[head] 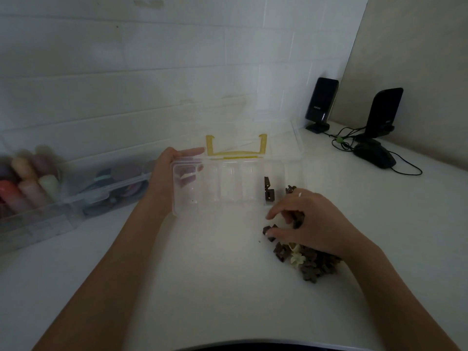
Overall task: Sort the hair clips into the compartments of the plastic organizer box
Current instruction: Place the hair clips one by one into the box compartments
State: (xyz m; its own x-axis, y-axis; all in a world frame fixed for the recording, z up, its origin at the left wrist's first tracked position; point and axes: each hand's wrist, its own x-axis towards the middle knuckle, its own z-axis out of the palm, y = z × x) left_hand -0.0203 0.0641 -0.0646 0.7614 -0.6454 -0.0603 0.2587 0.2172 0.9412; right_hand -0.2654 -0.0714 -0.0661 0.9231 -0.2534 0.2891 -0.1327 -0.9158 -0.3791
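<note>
A clear plastic organizer box with a yellow handle stands open on the white table, its lid tipped back. My left hand grips the box's left end, fingers showing through the plastic. Brown hair clips lie in the rightmost compartment. A pile of small brown hair clips, with a pale one among them, lies to the right of the box. My right hand rests over the pile, fingers curled onto a brown clip. Whether it is pinched is unclear.
A larger clear storage box with coloured items stands at the left. Two black speakers, a black mouse and cables lie at the back right. A tiled wall is behind the box.
</note>
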